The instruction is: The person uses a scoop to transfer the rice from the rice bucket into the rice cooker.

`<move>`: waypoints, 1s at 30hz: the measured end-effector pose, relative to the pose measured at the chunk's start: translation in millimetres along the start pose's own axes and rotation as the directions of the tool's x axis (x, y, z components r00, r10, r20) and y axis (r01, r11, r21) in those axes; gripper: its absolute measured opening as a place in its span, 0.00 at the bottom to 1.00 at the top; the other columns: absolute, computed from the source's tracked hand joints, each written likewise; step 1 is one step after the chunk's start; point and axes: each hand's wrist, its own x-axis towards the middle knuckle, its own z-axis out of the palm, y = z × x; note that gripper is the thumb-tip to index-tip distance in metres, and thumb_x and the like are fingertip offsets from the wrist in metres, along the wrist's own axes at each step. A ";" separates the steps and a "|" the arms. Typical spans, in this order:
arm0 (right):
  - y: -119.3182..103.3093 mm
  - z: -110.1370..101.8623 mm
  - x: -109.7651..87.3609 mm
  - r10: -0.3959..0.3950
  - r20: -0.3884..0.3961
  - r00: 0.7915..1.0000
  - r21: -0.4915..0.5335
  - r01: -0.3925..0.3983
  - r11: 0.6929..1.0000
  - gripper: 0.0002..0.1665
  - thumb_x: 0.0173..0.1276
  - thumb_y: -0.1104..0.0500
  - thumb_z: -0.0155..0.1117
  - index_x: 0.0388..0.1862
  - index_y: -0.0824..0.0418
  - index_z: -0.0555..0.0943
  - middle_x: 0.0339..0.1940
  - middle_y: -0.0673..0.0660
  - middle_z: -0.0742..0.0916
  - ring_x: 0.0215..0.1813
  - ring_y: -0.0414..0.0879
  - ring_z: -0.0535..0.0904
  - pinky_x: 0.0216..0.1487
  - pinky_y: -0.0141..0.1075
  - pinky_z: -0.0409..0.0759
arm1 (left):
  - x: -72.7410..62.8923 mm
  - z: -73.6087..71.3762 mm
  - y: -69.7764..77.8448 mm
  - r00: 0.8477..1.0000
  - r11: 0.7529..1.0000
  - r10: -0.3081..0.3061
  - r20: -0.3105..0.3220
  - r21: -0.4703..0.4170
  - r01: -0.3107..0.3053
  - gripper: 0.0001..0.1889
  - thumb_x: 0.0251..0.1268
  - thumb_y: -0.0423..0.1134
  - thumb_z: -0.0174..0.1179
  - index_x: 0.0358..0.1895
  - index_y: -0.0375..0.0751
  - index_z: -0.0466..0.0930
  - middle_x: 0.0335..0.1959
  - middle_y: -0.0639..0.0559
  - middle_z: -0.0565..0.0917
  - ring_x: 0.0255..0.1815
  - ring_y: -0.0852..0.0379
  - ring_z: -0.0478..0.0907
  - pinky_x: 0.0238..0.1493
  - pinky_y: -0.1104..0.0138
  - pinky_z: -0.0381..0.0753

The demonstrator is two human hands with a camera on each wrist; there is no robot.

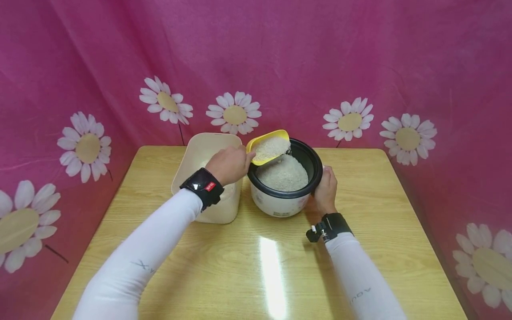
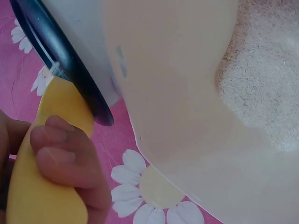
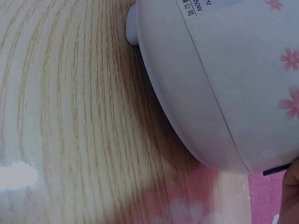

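My left hand [image 1: 228,165] grips the handle of a yellow scoop [image 2: 65,100], its fingers curled round it in the left wrist view. The scoop, loaded with white rice [image 1: 272,147], tilts over the near-left rim of a rice cooker [image 1: 276,206], and grains spill off its front edge. A mound of rice [image 1: 286,175] lies inside the cooker's dark pot. At the cooker's right side, my right hand [image 1: 326,189] holds on to it by the handle; only a bit of this hand [image 3: 290,196] shows in the right wrist view.
A cream plastic bin [image 1: 220,213] stands left of the cooker, under my left forearm, with rice [image 2: 266,70] in it. Both stand near the back of a wooden table [image 1: 224,266]. Pink curtains [image 1: 280,53] with daisies enclose the back and sides.
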 end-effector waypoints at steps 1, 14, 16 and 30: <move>0.0 0.1 -0.1 0.001 -0.001 1.000 -0.003 -0.001 1.000 0.19 0.84 0.43 0.38 0.37 0.42 0.74 0.24 0.42 0.74 0.26 0.37 0.68 0.28 0.29 0.65 | -0.1 0.9 0.3 1.000 1.000 0.008 -0.010 0.015 -0.008 0.22 0.84 0.52 0.44 0.42 0.36 0.76 0.24 0.48 0.75 0.23 0.50 0.78 0.26 0.63 0.75; 1.1 0.6 0.0 0.017 0.013 1.000 0.024 -0.017 1.000 0.18 0.84 0.42 0.38 0.39 0.42 0.75 0.26 0.44 0.74 0.28 0.38 0.70 0.29 0.29 0.67 | -3.3 11.0 5.2 0.992 0.988 0.082 -0.093 0.140 -0.069 0.23 0.82 0.53 0.49 0.46 0.33 0.79 0.23 0.46 0.79 0.23 0.48 0.81 0.24 0.61 0.78; 2.0 0.7 0.7 0.015 0.009 1.000 0.021 -0.015 1.000 0.18 0.84 0.42 0.38 0.38 0.42 0.74 0.26 0.44 0.74 0.27 0.38 0.69 0.29 0.29 0.66 | -3.6 12.5 5.6 0.991 0.986 0.090 -0.103 0.151 -0.074 0.23 0.82 0.53 0.50 0.46 0.33 0.79 0.24 0.45 0.80 0.23 0.47 0.82 0.25 0.61 0.78; 1.6 0.1 0.8 0.042 0.009 0.999 0.001 -0.042 0.999 0.18 0.84 0.42 0.37 0.37 0.42 0.74 0.23 0.43 0.73 0.23 0.38 0.67 0.24 0.30 0.63 | -6.0 15.8 11.8 0.966 0.949 0.193 -0.174 0.285 -0.139 0.22 0.79 0.53 0.55 0.45 0.33 0.79 0.20 0.46 0.81 0.22 0.48 0.82 0.22 0.60 0.80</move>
